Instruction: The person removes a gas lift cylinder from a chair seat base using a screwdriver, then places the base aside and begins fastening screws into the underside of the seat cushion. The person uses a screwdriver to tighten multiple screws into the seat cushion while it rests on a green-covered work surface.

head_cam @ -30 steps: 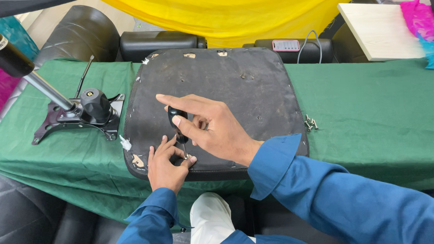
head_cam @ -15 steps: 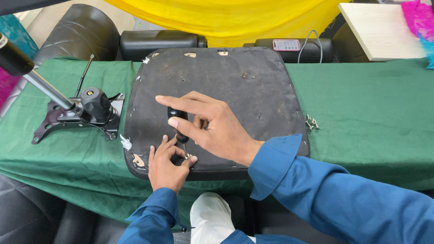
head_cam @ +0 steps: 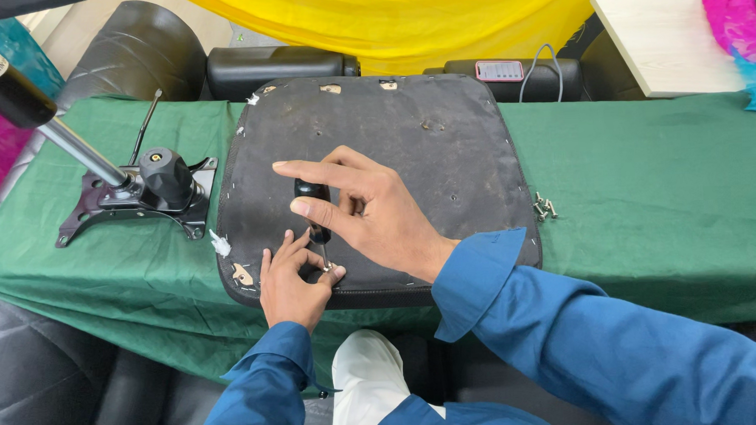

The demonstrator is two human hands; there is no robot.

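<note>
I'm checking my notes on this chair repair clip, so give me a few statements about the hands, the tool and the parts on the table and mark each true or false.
1. The right hand holds a screwdriver upright over the seat pad. True.
2. The left hand rests flat on the green cloth. False: its fingers are at the screwdriver tip, on the seat pad's near edge.
3. Loose screws lie on the cloth right of the pad. True.
4. The chair mechanism sits on top of the pad. False: it lies on the cloth, left of the pad.
5. Both sleeves are blue. True.
</note>
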